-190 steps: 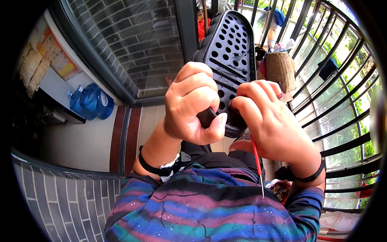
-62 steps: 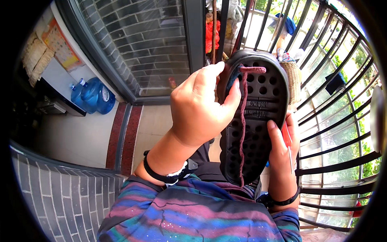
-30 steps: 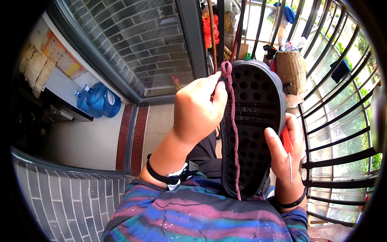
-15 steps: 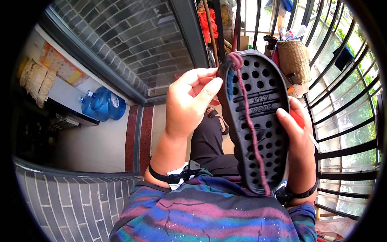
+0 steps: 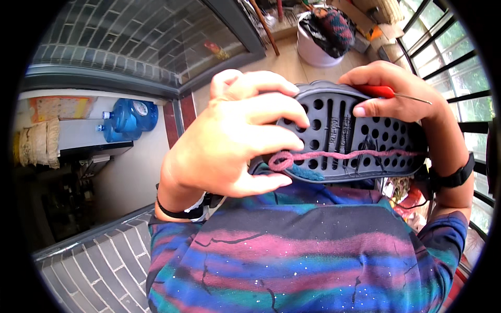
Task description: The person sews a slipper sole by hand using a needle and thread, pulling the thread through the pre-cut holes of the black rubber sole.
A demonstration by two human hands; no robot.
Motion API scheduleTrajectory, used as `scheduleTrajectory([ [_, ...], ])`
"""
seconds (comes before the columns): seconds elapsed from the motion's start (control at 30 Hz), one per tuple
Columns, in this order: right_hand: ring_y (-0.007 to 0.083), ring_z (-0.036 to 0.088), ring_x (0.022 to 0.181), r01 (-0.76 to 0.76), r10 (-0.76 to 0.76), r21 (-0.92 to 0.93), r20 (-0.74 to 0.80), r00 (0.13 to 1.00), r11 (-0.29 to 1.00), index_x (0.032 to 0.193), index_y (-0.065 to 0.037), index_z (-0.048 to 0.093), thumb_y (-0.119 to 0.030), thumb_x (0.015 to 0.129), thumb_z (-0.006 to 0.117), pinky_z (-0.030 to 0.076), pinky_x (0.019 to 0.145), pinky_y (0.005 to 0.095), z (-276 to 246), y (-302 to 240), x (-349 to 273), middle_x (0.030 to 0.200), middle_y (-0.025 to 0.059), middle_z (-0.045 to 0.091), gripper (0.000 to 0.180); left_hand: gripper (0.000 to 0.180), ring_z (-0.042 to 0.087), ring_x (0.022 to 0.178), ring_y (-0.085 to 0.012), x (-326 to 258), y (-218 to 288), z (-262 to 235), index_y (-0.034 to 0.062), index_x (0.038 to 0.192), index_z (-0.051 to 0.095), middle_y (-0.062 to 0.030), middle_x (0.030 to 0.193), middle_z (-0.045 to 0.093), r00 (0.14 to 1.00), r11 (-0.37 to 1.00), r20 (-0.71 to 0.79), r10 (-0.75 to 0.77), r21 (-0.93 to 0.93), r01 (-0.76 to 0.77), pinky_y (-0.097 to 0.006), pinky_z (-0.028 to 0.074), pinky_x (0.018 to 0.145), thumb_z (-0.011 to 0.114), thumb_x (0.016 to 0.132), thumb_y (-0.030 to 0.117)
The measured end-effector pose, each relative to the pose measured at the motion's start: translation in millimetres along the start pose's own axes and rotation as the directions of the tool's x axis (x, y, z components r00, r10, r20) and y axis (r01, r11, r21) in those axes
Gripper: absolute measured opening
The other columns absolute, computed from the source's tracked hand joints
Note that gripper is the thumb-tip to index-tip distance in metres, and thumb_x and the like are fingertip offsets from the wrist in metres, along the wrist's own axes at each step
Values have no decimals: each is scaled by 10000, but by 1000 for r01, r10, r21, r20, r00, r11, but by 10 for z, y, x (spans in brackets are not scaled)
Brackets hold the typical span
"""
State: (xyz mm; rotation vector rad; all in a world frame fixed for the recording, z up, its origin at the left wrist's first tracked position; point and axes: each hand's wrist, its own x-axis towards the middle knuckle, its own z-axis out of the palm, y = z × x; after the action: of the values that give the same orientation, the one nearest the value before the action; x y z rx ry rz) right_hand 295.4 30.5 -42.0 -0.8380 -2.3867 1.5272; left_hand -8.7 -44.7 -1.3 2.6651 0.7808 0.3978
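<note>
A black perforated rubber shoe sole (image 5: 344, 138) lies sideways in front of my chest, held by both hands. A strand of pink yarn (image 5: 334, 155) runs along its lower edge and ends in a loop at the left, with a bit of blue yarn (image 5: 307, 175) below it. My left hand (image 5: 235, 141) wraps the sole's left end, fingers over the top and thumb under the yarn loop. My right hand (image 5: 396, 94) grips the sole's upper right edge and also pinches a red-handled hook tool (image 5: 389, 92) whose metal tip points right.
A white bucket (image 5: 318, 44) with dark yarn stands on the balcony floor ahead. Metal railing bars (image 5: 454, 68) run along the right. Two blue water bottles (image 5: 128, 117) lie at the left beside a brick wall (image 5: 99, 266). Cardboard boxes (image 5: 365, 15) sit at the far end.
The sole has turned from upright to lying sideways and come closer to my chest. My left hand now covers its left end, and my right hand has shifted to its top edge.
</note>
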Motion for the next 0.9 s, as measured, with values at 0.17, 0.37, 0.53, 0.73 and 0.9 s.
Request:
scheduleTrajectory([
  [0.17, 187, 644, 883, 45, -22, -124, 182, 983, 991, 1207, 49, 660, -268, 966, 715, 516, 821, 344, 127, 184, 162, 939, 149, 705, 402, 310, 606, 1218, -259, -106, 18, 398, 171, 885, 775, 42, 1048, 711, 995, 981, 64, 78, -182, -65, -467, 297, 953, 894, 626, 291],
  [0.37, 255, 663, 877, -94, 122, -114, 269, 955, 989, 1196, 63, 655, -332, 998, 665, 514, 834, 368, 221, 257, 337, 947, 177, 711, 441, 264, 609, 1198, -257, -219, -74, 598, 158, 895, 765, 46, 1011, 716, 998, 921, 61, 18, -388, 7, -447, 303, 981, 887, 687, 265],
  [0.53, 291, 678, 904, -78, 104, -100, 286, 953, 992, 1191, 80, 648, -339, 998, 665, 517, 854, 381, 253, 306, 407, 964, 206, 715, 462, 258, 588, 1194, -264, -292, -134, 739, 133, 908, 760, 23, 1022, 718, 1000, 845, -11, -6, -534, -1, -440, 307, 1005, 884, 709, 240],
  [0.73, 286, 681, 923, -144, 188, -158, 316, 930, 977, 1201, 69, 651, -324, 1003, 661, 517, 858, 376, 263, 267, 451, 983, 201, 720, 440, 273, 565, 1219, -279, -274, -133, 756, 111, 941, 773, 2, 1043, 718, 999, 826, 24, -32, -562, 40, -443, 322, 1032, 884, 709, 203],
  [0.9, 286, 681, 923, -219, 249, -124, 339, 907, 968, 1218, 58, 650, -314, 1003, 663, 519, 846, 366, 306, 305, 457, 1003, 202, 722, 430, 252, 579, 1188, -281, -274, -156, 822, 96, 939, 775, -12, 1033, 722, 999, 756, -3, -54, -653, 39, -449, 360, 1047, 880, 722, 171],
])
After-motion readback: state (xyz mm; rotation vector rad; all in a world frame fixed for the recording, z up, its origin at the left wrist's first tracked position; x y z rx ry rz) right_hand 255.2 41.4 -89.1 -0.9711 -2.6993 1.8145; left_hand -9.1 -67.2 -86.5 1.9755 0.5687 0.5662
